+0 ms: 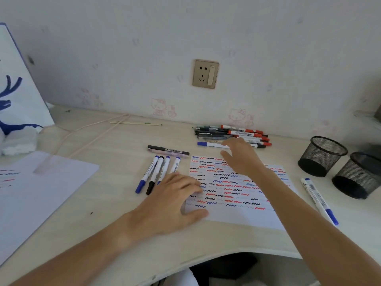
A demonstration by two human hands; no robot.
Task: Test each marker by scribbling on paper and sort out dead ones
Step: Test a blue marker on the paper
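Fingers [231, 142] of right hand [242, 156] hide marker pile [243, 134]

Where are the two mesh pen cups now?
The two mesh pen cups stand far right on the desk, beside the scribbled paper.

The right hand [240, 155] is motion-blurred and covers part of the marker pile [233, 134], so contact cannot be judged. The left hand [175, 200] hides the lower ends of two blue markers [170, 165]. Marker label print is too small to read. The frame's left edge crops the second paper sheet [41, 188] and the deer-print bag [16, 79].
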